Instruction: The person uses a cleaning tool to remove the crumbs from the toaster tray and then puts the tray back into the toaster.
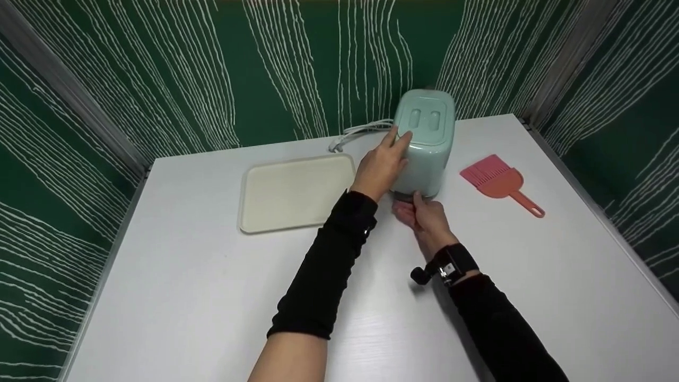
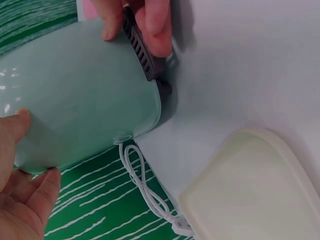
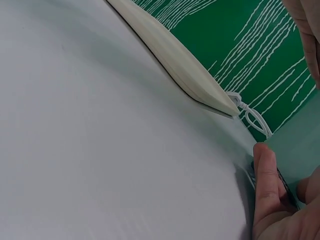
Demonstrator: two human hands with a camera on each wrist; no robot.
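Observation:
A mint-green toaster [image 1: 424, 164] with a lid on top stands toward the back of the white table. My left hand [image 1: 383, 167] holds its near left upper corner, thumb on the near face and fingers round the side. Low at the toaster's near end, my right hand [image 1: 431, 215] pinches a dark, slotted crumb tray [image 2: 137, 45], thumb above and fingers beneath. In the left wrist view, the tray sits along the toaster's bottom edge, partly covered by those fingers. The right wrist view shows fingers [image 3: 267, 185] under the tray's dark edge, close over the tabletop.
A cream rectangular tray [image 1: 292, 193] lies left of the toaster. Behind it, a bundled white power cord [image 1: 360, 129] with its plug runs to the toaster. On the right lies a red dustpan-shaped scoop with a pink brush [image 1: 498, 180]. Green, white-streaked walls [image 1: 297, 69] border the table.

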